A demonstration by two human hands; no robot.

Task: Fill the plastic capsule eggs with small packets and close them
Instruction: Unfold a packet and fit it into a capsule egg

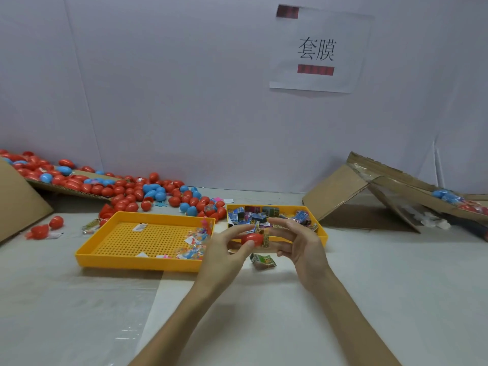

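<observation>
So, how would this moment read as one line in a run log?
step: filling | left hand: grips red capsule egg | right hand: holds small packet at its opening | state: not yet closed

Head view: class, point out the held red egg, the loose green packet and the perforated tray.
red capsule egg (251, 238): head view, its middle
green packet (263, 261): head view, printed face
perforated yellow tray (132, 262): head view, near rim
</observation>
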